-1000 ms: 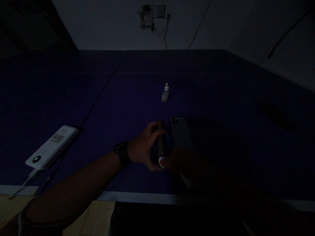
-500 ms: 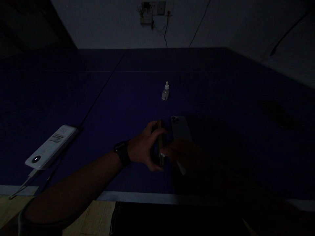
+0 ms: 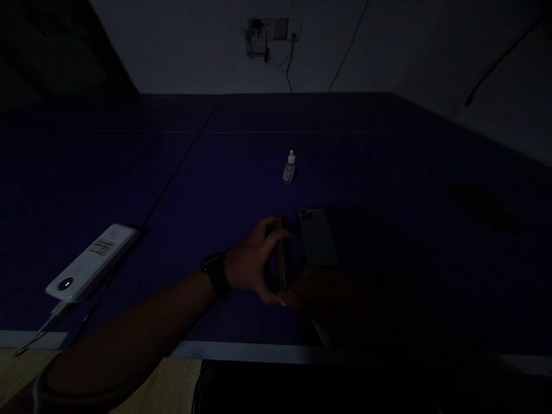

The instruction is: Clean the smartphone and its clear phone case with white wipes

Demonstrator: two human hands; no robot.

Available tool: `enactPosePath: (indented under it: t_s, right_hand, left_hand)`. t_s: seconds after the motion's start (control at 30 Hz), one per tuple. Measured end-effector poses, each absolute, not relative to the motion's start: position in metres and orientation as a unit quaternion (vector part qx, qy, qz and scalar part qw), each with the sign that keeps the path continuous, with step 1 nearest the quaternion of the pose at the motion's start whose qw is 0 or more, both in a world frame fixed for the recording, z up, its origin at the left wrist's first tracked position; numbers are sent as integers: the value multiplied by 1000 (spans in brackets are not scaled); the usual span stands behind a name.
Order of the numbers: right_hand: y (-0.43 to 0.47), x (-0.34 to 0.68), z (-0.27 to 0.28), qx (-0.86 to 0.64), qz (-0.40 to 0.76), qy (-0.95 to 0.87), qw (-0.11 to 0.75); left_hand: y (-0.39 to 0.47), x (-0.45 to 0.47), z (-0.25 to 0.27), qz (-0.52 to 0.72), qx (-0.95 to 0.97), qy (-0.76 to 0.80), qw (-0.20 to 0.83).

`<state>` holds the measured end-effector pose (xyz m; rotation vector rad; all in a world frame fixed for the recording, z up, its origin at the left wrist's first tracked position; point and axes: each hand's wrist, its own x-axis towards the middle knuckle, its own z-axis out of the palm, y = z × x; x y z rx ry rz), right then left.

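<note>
My left hand (image 3: pixel 254 261), with a black watch on its wrist, grips a thin, phone-sized slab (image 3: pixel 281 259) stood on its long edge. The thumb and fingers span its two ends. My right hand (image 3: pixel 323 290), deep in shadow, is at the slab's near end with its fingers pinched together. A pale, thin piece (image 3: pixel 319 332), like tissue or cloth, sticks out below that hand, and a white bit shows at its fingertips. A grey smartphone (image 3: pixel 318 237) lies camera side up just beyond my right hand. Farther back stands a small dropper bottle (image 3: pixel 289 168) with a white top.
On the left lies a white power bank (image 3: pixel 92 261) with a cable (image 3: pixel 41 333) plugged into its near end. A dark flat object (image 3: pixel 487 207) is barely visible at the right. Wall sockets with wires (image 3: pixel 276 31) are beyond the dark blue table (image 3: pixel 241 161).
My right hand has slid along the slab toward me, from its middle to its near end, and the pale piece came with it. More of the smartphone shows. My left hand keeps its grip.
</note>
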<state>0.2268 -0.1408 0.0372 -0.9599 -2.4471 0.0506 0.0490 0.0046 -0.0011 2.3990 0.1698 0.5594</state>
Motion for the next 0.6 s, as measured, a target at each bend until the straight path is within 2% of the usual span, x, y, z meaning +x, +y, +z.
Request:
enactPosePath:
  t_s: [0.17, 0.43, 0.6]
  right_hand:
    - [-153, 234, 41, -404, 35, -861, 308]
    - [-139, 230, 64, -408, 26, -847, 341]
    - [-132, 225, 73, -421, 45, -856, 296]
  left_hand:
    - [3, 46, 0, 244, 899, 77, 356]
    - [-12, 40, 14, 243, 859, 101, 439]
    - [-21, 39, 17, 266, 850, 116, 440]
